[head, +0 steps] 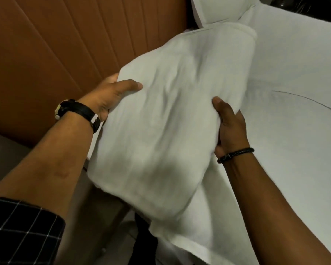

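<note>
One pillow (161,121) hovers over the bed (294,73) beside a brown headboard (65,44).

Before you stands a bed (298,54) covered by a white sheet (275,169), its head end against the brown headboard (65,44). A far pillow (218,10) lies there. A long crease (306,101) curves across the sheet. Whether the near pillow (170,115) rests on it is unclear.
</note>
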Tool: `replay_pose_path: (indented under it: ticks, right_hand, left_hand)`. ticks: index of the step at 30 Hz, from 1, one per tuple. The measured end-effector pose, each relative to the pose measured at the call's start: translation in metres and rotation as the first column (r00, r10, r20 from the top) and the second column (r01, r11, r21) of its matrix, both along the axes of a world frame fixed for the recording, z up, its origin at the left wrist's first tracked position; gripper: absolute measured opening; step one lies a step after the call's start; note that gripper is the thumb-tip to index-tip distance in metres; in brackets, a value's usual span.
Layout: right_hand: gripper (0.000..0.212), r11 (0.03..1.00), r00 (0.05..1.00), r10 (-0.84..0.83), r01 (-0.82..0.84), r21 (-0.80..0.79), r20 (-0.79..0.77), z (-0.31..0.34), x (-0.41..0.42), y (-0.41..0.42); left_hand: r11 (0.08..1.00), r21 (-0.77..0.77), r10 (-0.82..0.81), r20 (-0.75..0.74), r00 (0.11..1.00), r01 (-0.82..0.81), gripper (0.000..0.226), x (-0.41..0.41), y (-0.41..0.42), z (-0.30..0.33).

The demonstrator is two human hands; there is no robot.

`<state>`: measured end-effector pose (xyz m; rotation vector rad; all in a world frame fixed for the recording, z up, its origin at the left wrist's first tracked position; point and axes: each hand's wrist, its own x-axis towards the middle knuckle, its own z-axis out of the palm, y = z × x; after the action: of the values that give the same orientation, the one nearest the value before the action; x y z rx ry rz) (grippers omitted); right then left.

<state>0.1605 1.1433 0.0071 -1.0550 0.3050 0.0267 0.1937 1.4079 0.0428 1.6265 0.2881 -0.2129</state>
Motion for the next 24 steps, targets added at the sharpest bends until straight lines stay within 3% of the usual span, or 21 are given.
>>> replay_pose_path:
  ticks: [6,9,12,14,17,20,22,23,24]
  right_hand:
    - [0.028,0.998,0.999,-0.038,0.039,0.048,-0.021,-0.062,0.099,0.105]
    - [0.043,0.999,0.979,-0.048,0.042,-0.034,-0.200,-0.133,0.131,0.140]
    - [0.043,0.976,0.895,-0.009,-0.089,-0.198,-0.446,-0.199,0.143,0.160]
    - [0.040,0.923,0.884,-0.065,-0.124,-0.365,-0.463,-0.222,0.153,0.163]
    - [0.061,0.805,0.923,-0.154,-0.090,-0.586,-0.353,-0.226,0.173,0.161]
    - [0.074,0.467,0.975,-0.207,0.031,-0.884,-0.075,-0.210,0.186,0.170]
    - [0.061,0.372,0.972,0.051,0.196,-0.907,0.231,-0.195,0.200,0.194]
    - [0.056,0.346,0.907,0.281,0.209,-0.915,0.314,-0.194,0.210,0.204]
    - [0.053,0.221,0.799,0.539,0.172,-0.960,0.267,-0.197,0.223,0.208]
  left_hand:
    - [1.000,0.014,-0.025,0.018,1.000,0.025,0.062,0.117,0.104,-0.048]
    - [0.983,0.176,-0.038,-0.045,0.998,0.046,0.070,0.158,0.137,-0.114]
    - [0.802,0.515,-0.174,-0.281,0.944,0.302,0.091,0.154,0.152,-0.200]
    - [0.653,0.675,-0.145,-0.333,0.932,0.343,0.096,0.130,0.156,-0.244]
    - [0.539,0.820,-0.026,-0.213,0.977,0.194,0.098,0.110,0.158,-0.267]
    - [0.441,0.890,-0.009,-0.125,0.992,0.117,0.091,0.107,0.141,-0.255]
    - [0.420,0.906,-0.118,-0.001,0.993,0.051,0.091,0.100,0.114,-0.242]
    - [0.416,0.907,-0.196,0.015,0.980,0.070,0.094,0.093,0.101,-0.239]
    - [0.395,0.910,-0.258,-0.022,0.966,0.126,0.098,0.084,0.092,-0.240]
